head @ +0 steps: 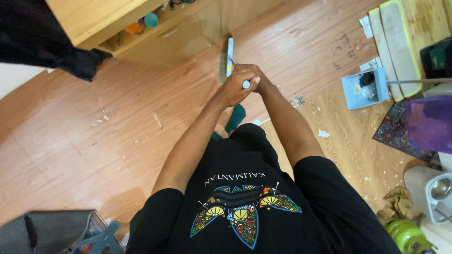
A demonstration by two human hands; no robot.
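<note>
Both my hands are wrapped around the top of a broom handle (246, 84), held out in front of my chest. My left hand (234, 87) is clenched around the handle just below its white tip, and my right hand (260, 79) closes over it from the other side, so the two fists press together. Gripping this high lets me stand upright while the broom head (227, 59) reaches the wooden floor (94, 141) ahead of me, close to the base of a wooden cabinet (141, 28). The head lies flat on the boards with its bristles to one side, angled as if to draw dirt along the cabinet's edge.

White scraps and crumbs are scattered over the floor, with more of them off to my right. There a light blue dustpan (365, 89) stands on the boards with its long handle running off toward the right; something dark and crumpled sits inside it. The cabinet's open shelf holds a teal cup (151, 19) and an orange thing beside it. At the far right a white bowl (440, 188) has a metal inset that looks empty, and a purple bag (431, 122) rests above it.
</note>
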